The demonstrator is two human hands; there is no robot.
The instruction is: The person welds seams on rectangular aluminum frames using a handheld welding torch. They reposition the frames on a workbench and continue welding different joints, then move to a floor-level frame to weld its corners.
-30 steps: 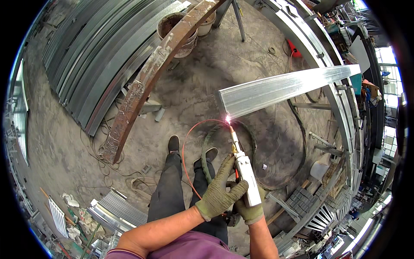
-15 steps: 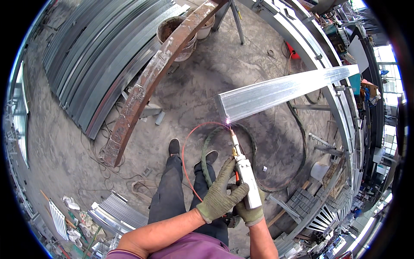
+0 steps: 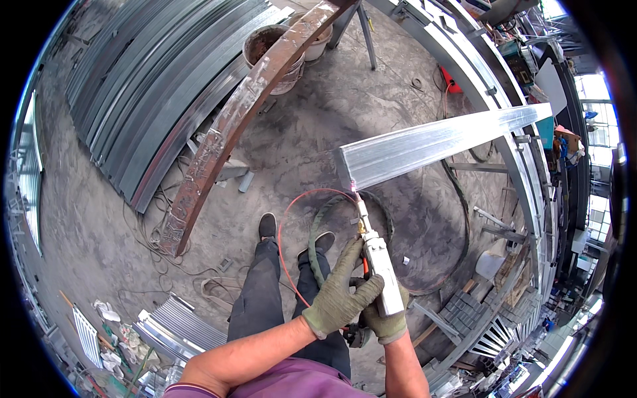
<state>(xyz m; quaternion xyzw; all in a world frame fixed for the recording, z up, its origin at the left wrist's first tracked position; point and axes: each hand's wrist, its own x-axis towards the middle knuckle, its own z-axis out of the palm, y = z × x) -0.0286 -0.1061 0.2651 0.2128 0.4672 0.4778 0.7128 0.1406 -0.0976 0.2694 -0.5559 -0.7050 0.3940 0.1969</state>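
A white handheld welding gun (image 3: 381, 268) points away from me, its narrow nozzle meeting the near corner of a silvery metal beam (image 3: 438, 146). A small pinkish glow shows where the tip touches the beam's end. My left hand (image 3: 342, 295), in an olive-green work glove, is closed around the gun's left side, thumb across its body. My right hand (image 3: 390, 322), gloved the same, grips the gun from underneath and behind; most of its fingers are hidden. A thin red feed tube (image 3: 284, 232) loops left of the gun, and a thick dark green hose (image 3: 317, 229) curls behind it.
Long silver rails (image 3: 491, 86) form a stand under the beam's far end. A rusty, paint-spotted steel beam (image 3: 212, 146) crosses at left, before a bucket (image 3: 265, 43) and stacked metal profiles (image 3: 159, 86). Cables (image 3: 179, 265) lie on the floor; grey blocks (image 3: 464, 312) sit at right.
The gun's tip has shifted very slightly up and to the right along the beam's corner, and the glow there looks smaller. Both hands keep their hold.
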